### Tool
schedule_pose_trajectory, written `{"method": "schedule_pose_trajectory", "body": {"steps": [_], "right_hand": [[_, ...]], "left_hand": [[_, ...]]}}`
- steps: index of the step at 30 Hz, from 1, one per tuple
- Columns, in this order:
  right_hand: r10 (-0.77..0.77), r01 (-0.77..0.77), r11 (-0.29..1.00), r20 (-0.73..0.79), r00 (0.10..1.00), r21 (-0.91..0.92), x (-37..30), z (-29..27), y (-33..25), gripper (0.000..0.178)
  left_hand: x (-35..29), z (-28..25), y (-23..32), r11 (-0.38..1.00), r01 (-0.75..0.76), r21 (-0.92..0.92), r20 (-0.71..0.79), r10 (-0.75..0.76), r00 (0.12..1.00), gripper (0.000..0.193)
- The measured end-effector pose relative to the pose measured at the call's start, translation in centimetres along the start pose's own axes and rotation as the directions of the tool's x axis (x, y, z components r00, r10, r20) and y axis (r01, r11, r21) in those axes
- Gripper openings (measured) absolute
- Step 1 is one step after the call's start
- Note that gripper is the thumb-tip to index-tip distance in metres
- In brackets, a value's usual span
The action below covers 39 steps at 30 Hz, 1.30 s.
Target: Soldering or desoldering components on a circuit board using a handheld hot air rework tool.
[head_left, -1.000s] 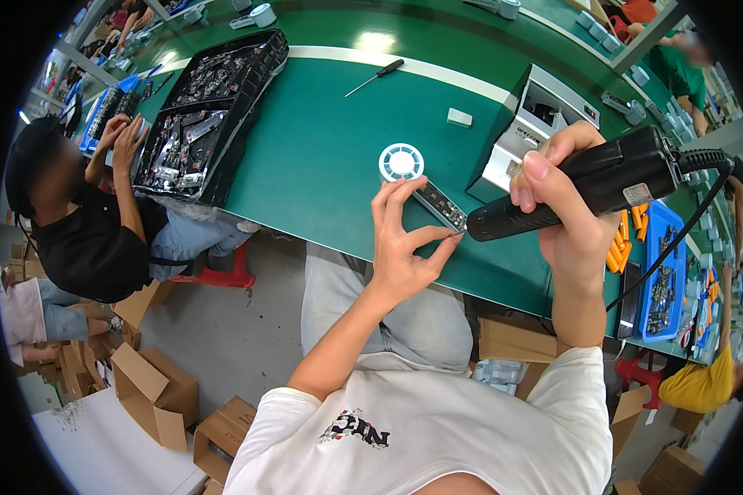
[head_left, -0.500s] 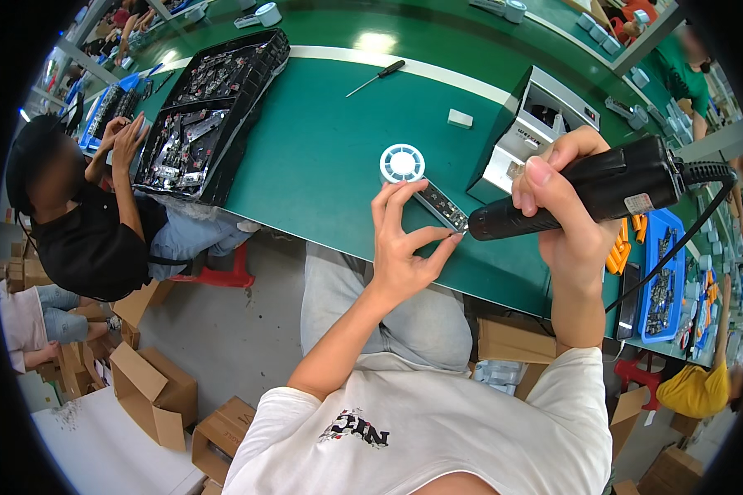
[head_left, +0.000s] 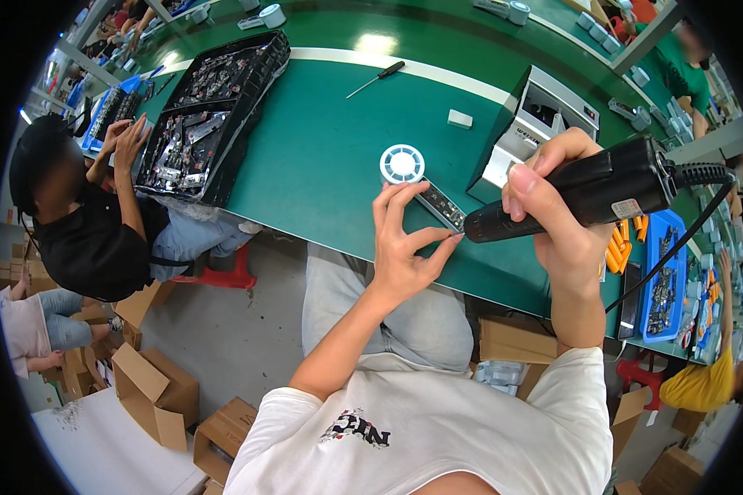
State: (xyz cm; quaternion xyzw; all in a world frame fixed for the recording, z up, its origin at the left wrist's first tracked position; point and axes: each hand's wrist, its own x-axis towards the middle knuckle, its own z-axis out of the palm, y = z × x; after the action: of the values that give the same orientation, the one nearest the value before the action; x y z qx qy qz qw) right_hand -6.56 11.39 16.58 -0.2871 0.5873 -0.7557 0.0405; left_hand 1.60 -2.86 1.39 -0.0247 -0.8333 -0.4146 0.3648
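Observation:
On the green work surface lies a small device with a white, round, spoked head (head_left: 403,164) and a narrow handle (head_left: 443,206) whose circuit board shows. My left hand (head_left: 406,247) steadies it, fingertips at the joint under the head, thumb and index finger pinched at the handle's near end. A black corded electric screwdriver (head_left: 611,183) is gripped in my right hand (head_left: 565,206), nearly level. Its nose meets the handle's near end, close to my left fingertips. The bit and any screw cannot be made out.
A silver-and-black machine (head_left: 537,124) stands right of the device. Farther off lie a hand screwdriver (head_left: 377,78) and a small white block (head_left: 460,119). A black tray (head_left: 238,148) of circuit boards sits left, beside a co-worker (head_left: 74,214). Orange parts (head_left: 617,247) and a blue bin (head_left: 664,326) are right.
The electric screwdriver has shifted slightly left and down, its nose closer to the handle's end. My right thumb has moved a little with it. My left hand and the device stay in place.

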Motion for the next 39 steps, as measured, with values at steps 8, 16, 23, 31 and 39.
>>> {"method": "schedule_pose_trajectory", "body": {"steps": [8, 16, 23, 31, 39], "right_hand": [[-0.005, 0.004, 0.999, -0.009, 1.000, -0.036, 0.1, -0.2, 0.0, 0.021], [0.076, -0.073, 0.988, 0.019, 0.997, -0.133, 1.5, -0.7, 0.1, 0.022], [0.101, -0.095, 0.988, 0.039, 0.994, -0.123, 1.5, -1.2, -0.2, 0.023], [0.108, -0.100, 0.985, 0.043, 0.993, -0.143, 1.5, -1.2, 0.1, 0.023], [0.106, -0.099, 0.983, 0.044, 0.993, -0.154, 1.4, -1.0, -0.1, 0.023]], "left_hand": [[-0.1, -0.3, 0.0, 0.989, 0.026, 0.142, -0.061, -0.018, 0.998, 0.058], [1.1, 0.1, 0.8, 0.962, 0.250, 0.110, 0.068, -0.258, 0.964, 0.133], [1.2, 0.2, 0.8, 0.960, 0.251, 0.127, 0.075, -0.262, 0.962, 0.128], [1.2, 0.1, 0.7, 0.955, 0.260, 0.145, 0.085, -0.274, 0.958, 0.126], [1.1, 0.0, 0.8, 0.957, 0.264, 0.121, 0.086, -0.275, 0.958, 0.122]]}}
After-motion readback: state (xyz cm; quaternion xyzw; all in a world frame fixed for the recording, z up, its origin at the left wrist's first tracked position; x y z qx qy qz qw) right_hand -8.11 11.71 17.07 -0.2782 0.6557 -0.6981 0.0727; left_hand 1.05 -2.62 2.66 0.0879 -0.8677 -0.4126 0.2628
